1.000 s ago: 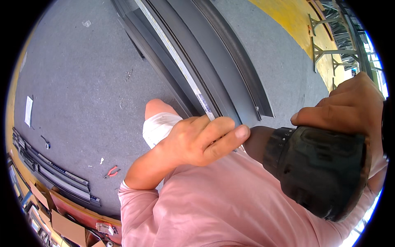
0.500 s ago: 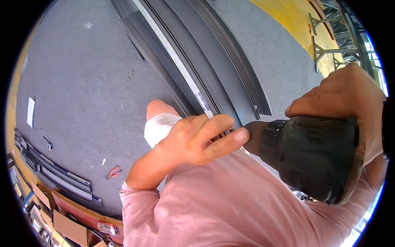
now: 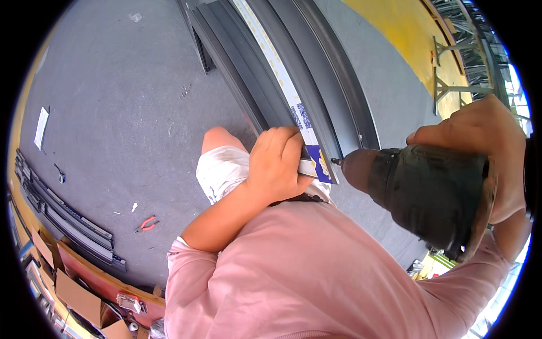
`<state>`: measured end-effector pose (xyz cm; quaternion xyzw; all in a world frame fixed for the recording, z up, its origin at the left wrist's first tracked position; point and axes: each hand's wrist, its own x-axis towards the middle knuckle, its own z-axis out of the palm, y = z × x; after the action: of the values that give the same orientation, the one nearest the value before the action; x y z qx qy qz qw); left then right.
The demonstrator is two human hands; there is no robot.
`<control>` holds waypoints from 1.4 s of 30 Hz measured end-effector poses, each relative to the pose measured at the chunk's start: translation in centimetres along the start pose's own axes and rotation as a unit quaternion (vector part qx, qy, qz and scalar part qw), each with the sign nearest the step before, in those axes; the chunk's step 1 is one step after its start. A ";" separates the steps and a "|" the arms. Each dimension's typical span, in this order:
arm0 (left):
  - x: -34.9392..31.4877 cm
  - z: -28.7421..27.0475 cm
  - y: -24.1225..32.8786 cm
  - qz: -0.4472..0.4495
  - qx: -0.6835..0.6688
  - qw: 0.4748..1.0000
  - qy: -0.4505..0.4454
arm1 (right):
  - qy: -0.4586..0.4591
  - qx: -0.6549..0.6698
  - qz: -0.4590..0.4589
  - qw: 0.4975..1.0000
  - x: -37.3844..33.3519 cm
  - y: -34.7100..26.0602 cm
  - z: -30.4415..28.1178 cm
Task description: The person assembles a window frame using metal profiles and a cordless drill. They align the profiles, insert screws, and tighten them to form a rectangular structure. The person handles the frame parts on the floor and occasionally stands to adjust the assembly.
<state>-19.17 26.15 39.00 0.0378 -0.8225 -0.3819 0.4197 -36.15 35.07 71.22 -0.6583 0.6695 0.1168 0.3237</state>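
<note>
My left hand point(image 3: 278, 161) wraps its fingers round the near end of a dark grey metal profile point(image 3: 313, 85). A white protective film strip point(image 3: 276, 65) runs along it, ending in a blue printed patch point(image 3: 322, 164). My right hand point(image 3: 477, 133) is closed on a dark power drill point(image 3: 426, 195), partly hiding its handle. The drill points left, and its short bit point(image 3: 336, 161) is close beside the profile's near end; whether they touch I cannot tell.
More dark profiles point(image 3: 361, 85) lie alongside, stretching away from me. Red-handled pliers point(image 3: 148, 224) and a paper sheet point(image 3: 41, 127) rest on the grey floor. Stacked profiles point(image 3: 68, 223) and an opened cardboard box point(image 3: 79, 296) are at lower left. Metal racks point(image 3: 451, 85) stand at far right.
My left hand has drawn back from the drill's front and closed round the profile's end, exposing the bit and blue patch. The drill has shifted slightly up and right.
</note>
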 end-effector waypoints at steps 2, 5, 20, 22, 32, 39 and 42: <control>0.4 -0.1 -0.2 0.021 -0.013 1.000 0.001 | -0.026 0.006 0.015 1.000 -0.3 0.2 -0.5; 0.6 0.6 -0.7 0.044 -0.066 0.996 0.038 | -0.054 0.012 0.031 0.998 -0.2 -0.2 -0.9; -0.4 1.1 -1.3 -0.008 -0.191 0.982 -0.008 | 0.009 0.034 0.020 0.999 0.9 -0.7 -0.5; -0.4 1.0 -1.4 -0.003 -0.192 0.981 -0.003 | 0.017 0.036 0.021 0.999 1.2 -0.4 -0.5; 0.0 0.1 -1.7 -0.009 -0.232 0.972 -0.027 | -0.022 0.044 -0.030 0.998 1.9 0.0 -1.8; -0.2 0.1 -1.5 -0.007 -0.217 0.976 0.003 | -0.041 -0.034 -0.027 0.998 2.5 -1.0 -1.6; 0.1 -0.8 -0.8 -0.080 -0.282 0.954 -0.058 | -0.014 -0.028 -0.038 0.999 1.9 -1.3 -1.4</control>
<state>-18.87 25.07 38.78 -0.0390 -0.6985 -0.6322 0.3331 -35.16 32.57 71.52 -0.6902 0.6361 0.1321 0.3186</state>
